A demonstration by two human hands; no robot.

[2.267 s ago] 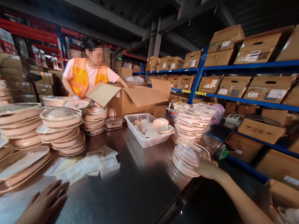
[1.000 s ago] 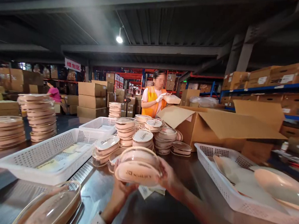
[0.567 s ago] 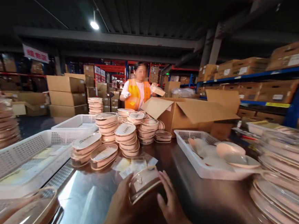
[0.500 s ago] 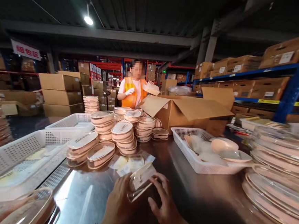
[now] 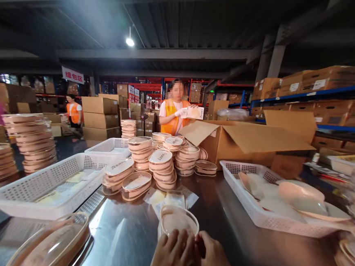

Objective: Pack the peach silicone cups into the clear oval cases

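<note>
dim warehse, blue racks (image 5: 322,93), ceiling lamp (image 5: 130,41)

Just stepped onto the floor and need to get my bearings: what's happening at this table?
A person holds a small oval pink container in both hands, left hand and right hand, at the near edge of a steel table. Paper slips lie just beyond it, with stacks of lidded containers behind. A white basket holds loose pink dishes. Across the table, a co-worker in an orange vest stands by an open carton.

An open cardboard box (image 5: 246,144) stands at the table's far end. Left of it are stacked lidded bowls (image 5: 162,171); before it, a white basket (image 5: 257,212); behind it, a person in an orange vest (image 5: 172,113).
</note>
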